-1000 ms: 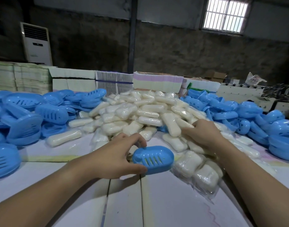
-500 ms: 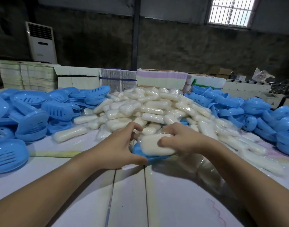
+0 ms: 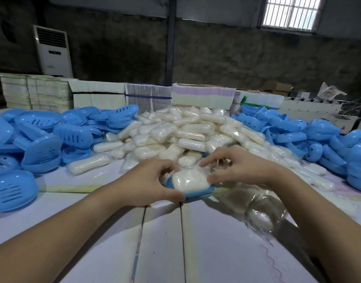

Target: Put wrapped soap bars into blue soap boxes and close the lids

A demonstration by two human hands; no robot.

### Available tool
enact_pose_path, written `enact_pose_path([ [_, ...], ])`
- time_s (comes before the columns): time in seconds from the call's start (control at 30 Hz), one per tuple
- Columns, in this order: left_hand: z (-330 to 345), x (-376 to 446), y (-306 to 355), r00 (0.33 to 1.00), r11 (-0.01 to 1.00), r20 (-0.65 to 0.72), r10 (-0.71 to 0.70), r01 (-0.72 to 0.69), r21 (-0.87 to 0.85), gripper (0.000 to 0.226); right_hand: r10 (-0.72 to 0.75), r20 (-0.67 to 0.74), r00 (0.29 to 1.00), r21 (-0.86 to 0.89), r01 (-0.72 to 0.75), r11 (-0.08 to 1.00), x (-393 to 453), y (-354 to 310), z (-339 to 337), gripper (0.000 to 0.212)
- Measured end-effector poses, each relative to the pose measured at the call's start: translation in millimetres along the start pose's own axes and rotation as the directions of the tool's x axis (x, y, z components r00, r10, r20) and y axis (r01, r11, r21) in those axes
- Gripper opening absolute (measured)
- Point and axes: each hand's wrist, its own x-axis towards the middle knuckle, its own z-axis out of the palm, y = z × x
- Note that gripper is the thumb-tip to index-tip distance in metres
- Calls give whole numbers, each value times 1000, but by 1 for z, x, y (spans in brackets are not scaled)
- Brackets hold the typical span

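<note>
Sitting in box (image 3: pixel 198 194), soap (image 3: pixel 188 180); left grip (image 3: pixel 146 184) clamps box, right grip (image 3: pixel 234 170) pinches soap.

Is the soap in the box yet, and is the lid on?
In, not covered: the soap sits in the box, top exposed, no lid over it. Both hands hold it.

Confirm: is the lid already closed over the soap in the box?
No. The soap lies uncovered on the box, no lid over it.
</note>
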Motion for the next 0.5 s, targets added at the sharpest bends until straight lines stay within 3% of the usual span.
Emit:
enact_pose_path([
  [0.1, 0, 0, -1, 1000, 1000, 5, -28, 28, 7, 63, -15, -4, 1000, -82, 15, 997, 1, 4, -3, 33],
  [0.37, -1, 1, -2, 996, 997, -45, -74, 75, 17, 45, 16, -4, 1000, -221, -16, 975, 10, 6, 5, 40],
  [0.5, -2, 1, -2, 994, 996, -62, -86, 86, 2, 43, 25, 2, 1000, -184, -24, 983, 11, 6, 6, 32],
])
